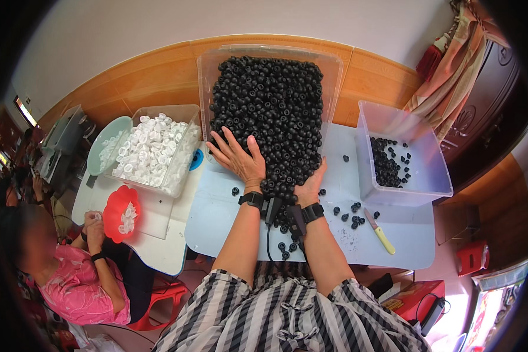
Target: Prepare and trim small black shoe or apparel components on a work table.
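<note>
While a heap of small black parts [270,111] fills the clear tub [333,88] and spreads out at its near side, the left grip [240,161] lies on it, fingers spread; the right grip [311,186] rests against its near right edge, partly hidden, so I can't tell how far it closes. Right of that grip, the pale blue desk [217,202] carries a yellow-handled knife [383,239] and a translucent bin [405,195]. Well left of the left grip, a co-worker [79,287] sits beside a red bowl [111,212].
</note>
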Available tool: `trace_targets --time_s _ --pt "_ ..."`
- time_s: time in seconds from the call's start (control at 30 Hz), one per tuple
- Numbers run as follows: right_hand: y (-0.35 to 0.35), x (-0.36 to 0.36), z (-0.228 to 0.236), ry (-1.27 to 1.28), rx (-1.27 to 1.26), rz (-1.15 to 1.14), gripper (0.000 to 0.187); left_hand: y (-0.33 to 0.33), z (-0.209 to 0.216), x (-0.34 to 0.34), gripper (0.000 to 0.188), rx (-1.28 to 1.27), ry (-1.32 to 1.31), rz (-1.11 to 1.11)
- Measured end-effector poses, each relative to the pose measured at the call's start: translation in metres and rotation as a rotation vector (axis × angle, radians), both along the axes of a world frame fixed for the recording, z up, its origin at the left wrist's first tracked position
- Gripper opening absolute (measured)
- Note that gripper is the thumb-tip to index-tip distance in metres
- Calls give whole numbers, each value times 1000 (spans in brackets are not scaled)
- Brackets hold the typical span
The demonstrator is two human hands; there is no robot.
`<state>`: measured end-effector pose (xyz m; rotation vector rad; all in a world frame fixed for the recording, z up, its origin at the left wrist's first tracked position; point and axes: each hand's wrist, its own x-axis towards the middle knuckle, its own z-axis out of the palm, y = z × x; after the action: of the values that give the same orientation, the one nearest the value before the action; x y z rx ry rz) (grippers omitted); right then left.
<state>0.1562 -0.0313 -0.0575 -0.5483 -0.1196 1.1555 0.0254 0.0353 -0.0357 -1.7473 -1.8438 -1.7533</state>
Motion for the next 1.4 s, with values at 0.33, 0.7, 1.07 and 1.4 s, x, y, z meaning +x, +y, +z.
trace_targets --time_s 0.33,0.7,1.07,1.4 --pt "4 -6 1 3 -103 -140 72 1 0 1 69 -2 -11 -11" --pt "0 -3 15 -195 -242 -320 62 -1 2 3 69 -16 -24 -14" --pt "3 -6 19 -318 -352 -401 60 -1 2 3 69 -28 -23 -16" --pt "0 5 20 -674 -423 -518 61 -3 4 4 68 -26 -50 -14"
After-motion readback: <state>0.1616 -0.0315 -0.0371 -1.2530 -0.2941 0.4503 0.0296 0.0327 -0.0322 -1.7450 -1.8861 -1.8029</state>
